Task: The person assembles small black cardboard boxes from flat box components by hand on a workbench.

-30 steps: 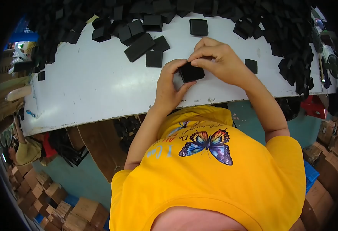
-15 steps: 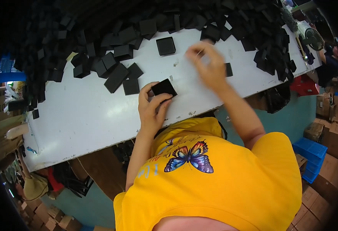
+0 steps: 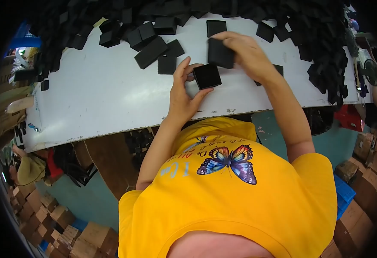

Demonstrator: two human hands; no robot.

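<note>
My left hand [image 3: 184, 92] grips a small square black box [image 3: 207, 76] by its sides, thumb at the near edge and fingers at the far left. The box's hollow side faces up, and its inside is dark. Just beyond it, my right hand [image 3: 251, 53] holds a square black box lid [image 3: 221, 53], slightly blurred, raised over the table close to the box. Behind the lid, another open black box [image 3: 216, 28] lies on the white table [image 3: 98, 94]. A dark flat piece [image 3: 278, 69] shows partly from behind my right wrist.
Several loose black boxes [image 3: 151, 52] lie left of my hands. A big heap of black box parts [image 3: 300, 38] lines the table's far side and right end. Cardboard cartons [image 3: 98, 238] stand on the floor at the lower left, and a blue crate [image 3: 344, 195] at the right.
My right hand, formerly blurred with no box part showing in it, now has a lid and is near the left hand. The box in my left hand is tilted less. The view has shifted.
</note>
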